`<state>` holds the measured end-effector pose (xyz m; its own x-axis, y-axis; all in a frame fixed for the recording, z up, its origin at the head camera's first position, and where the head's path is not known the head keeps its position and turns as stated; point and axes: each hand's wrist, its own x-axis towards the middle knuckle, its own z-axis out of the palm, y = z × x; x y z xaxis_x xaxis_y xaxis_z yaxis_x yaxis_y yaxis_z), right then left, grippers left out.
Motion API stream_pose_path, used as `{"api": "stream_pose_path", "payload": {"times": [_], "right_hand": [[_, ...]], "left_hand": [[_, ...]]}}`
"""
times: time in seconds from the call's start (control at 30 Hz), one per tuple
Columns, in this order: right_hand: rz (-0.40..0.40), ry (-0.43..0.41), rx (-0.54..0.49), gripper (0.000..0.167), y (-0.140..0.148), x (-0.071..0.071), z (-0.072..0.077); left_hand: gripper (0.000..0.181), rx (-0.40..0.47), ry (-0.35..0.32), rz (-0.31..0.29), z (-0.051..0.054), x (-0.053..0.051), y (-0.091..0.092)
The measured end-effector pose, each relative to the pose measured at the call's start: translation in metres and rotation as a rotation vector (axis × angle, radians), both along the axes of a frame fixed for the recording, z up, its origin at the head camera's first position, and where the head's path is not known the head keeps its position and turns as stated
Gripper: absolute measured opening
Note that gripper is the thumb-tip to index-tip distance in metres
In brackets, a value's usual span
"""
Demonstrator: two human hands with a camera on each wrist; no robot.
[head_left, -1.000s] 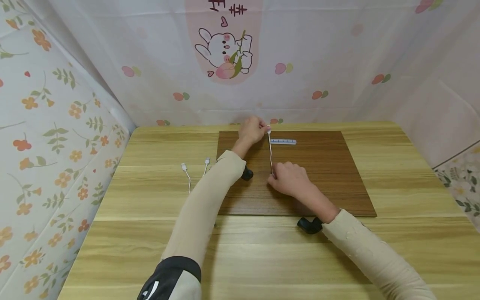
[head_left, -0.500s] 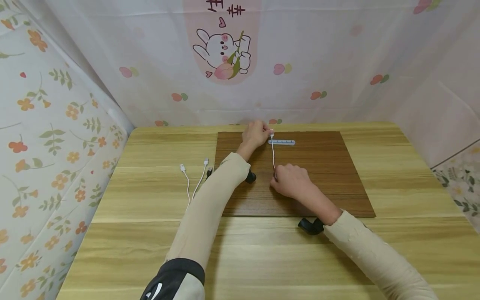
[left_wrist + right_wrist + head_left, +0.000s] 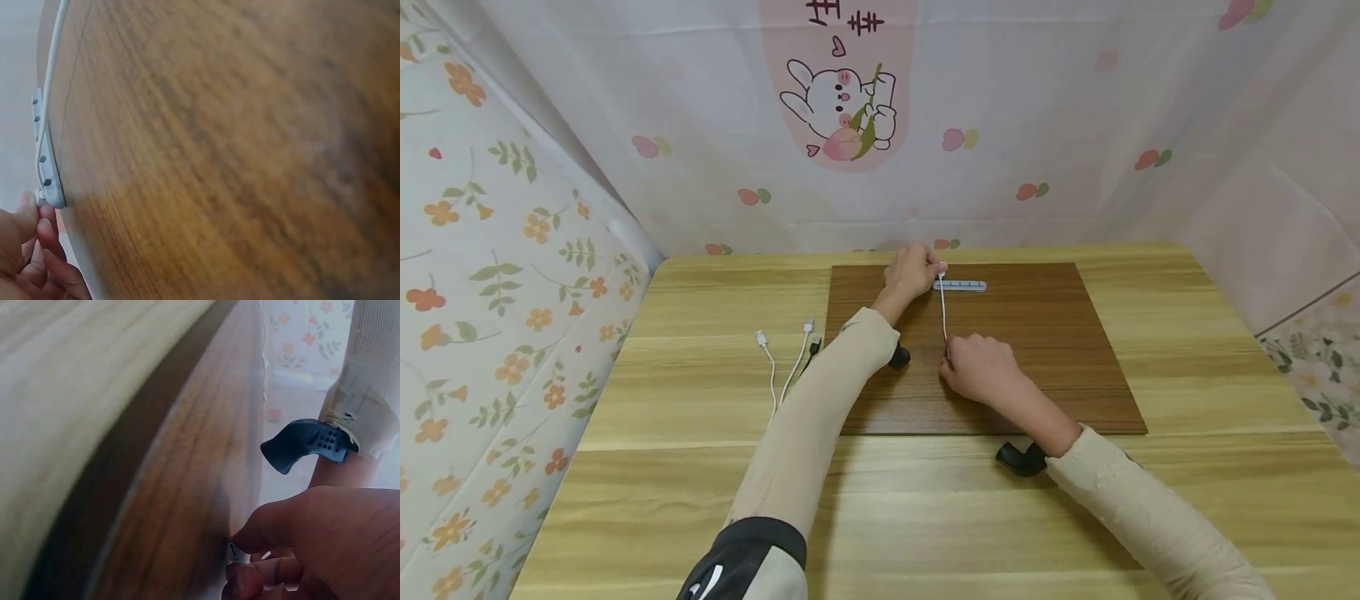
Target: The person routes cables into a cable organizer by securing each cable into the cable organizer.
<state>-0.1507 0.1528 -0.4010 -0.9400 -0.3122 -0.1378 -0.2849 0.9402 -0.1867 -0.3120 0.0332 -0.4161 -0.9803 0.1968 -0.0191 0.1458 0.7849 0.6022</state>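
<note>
A white USB cable [image 3: 943,310] runs taut between my two hands. My left hand [image 3: 912,273] pinches its far end between thumb and fingers, beside the left end of a pale blue slotted cable-holder strip [image 3: 966,286]. In the left wrist view the cable [image 3: 50,81] crosses over the strip [image 3: 45,164]; whether it sits in a slot, I cannot tell. My right hand [image 3: 981,367] pinches the near end low over the brown board [image 3: 1060,350]. A small metal plug [image 3: 234,551] shows between its thumb and finger in the right wrist view.
Two white cables [image 3: 772,375] and a black one [image 3: 814,345] lie left of the board, partly hidden by my left sleeve. The board lies on a light wooden table [image 3: 700,467]. A printed curtain [image 3: 1037,108] hangs behind the table.
My left hand has brought the cable's far end slightly nearer and to the right, close to the strip's left end. The right hand has barely moved and still grips the near end.
</note>
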Motion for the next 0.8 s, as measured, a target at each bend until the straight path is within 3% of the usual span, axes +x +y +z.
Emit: {"api": "stream_pose_path", "payload": {"times": [0.27, 0.57, 0.8], "right_hand": [[0.003, 0.024, 0.009, 0.021, -0.0031, 0.0022, -0.0022], [-0.011, -0.018, 0.059, 0.022, -0.0038, -0.0001, -0.0044], [-0.012, -0.040, 0.058, 0.022, -0.0048, -0.0005, -0.0034]], "left_hand": [[0.024, -0.021, -0.002, 0.009, 0.0002, -0.0003, 0.0006], [0.027, -0.008, -0.002, -0.005, -0.0029, -0.0007, -0.0004], [0.026, -0.006, -0.019, 0.019, -0.0027, 0.0012, -0.0010]]}}
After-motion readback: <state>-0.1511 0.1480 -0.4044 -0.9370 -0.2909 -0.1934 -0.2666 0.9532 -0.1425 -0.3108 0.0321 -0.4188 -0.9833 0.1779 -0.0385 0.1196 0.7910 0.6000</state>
